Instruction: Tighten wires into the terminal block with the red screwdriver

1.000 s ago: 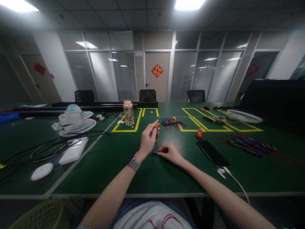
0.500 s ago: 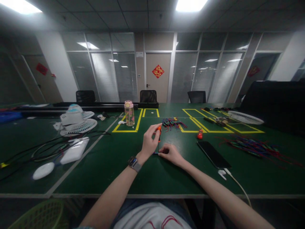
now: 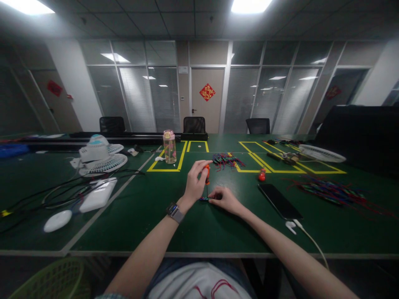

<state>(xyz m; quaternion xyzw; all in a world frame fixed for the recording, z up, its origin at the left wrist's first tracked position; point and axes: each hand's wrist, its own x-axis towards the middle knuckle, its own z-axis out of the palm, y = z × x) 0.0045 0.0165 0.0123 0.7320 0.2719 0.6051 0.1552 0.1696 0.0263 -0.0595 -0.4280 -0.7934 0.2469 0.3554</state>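
My left hand (image 3: pixel 195 179) is closed on the orange handle of a screwdriver (image 3: pixel 207 176), which stands upright with its thin shaft pointing down. The tip meets a small dark terminal strip or circuit piece (image 3: pixel 204 199) lying on the green table. From the right, my right hand (image 3: pixel 225 200) pinches the end of that small piece between thumb and fingers and rests low on the tabletop. Just beyond my hands lies a pile of small green pieces with red and blue wires (image 3: pixel 229 161).
A red-orange object (image 3: pixel 262 174), a black phone (image 3: pixel 279 201) on a white cable and a larger wire bundle (image 3: pixel 335 191) lie to the right. Left are a water bottle (image 3: pixel 170 147), white fans (image 3: pixel 104 164), a white box (image 3: pixel 98 195) and cables. Yellow tape (image 3: pixel 165 170) marks the table.
The screwdriver handle shows a little more from behind my left fingers, which have shifted slightly. My right hand keeps its pinch in nearly the same place.
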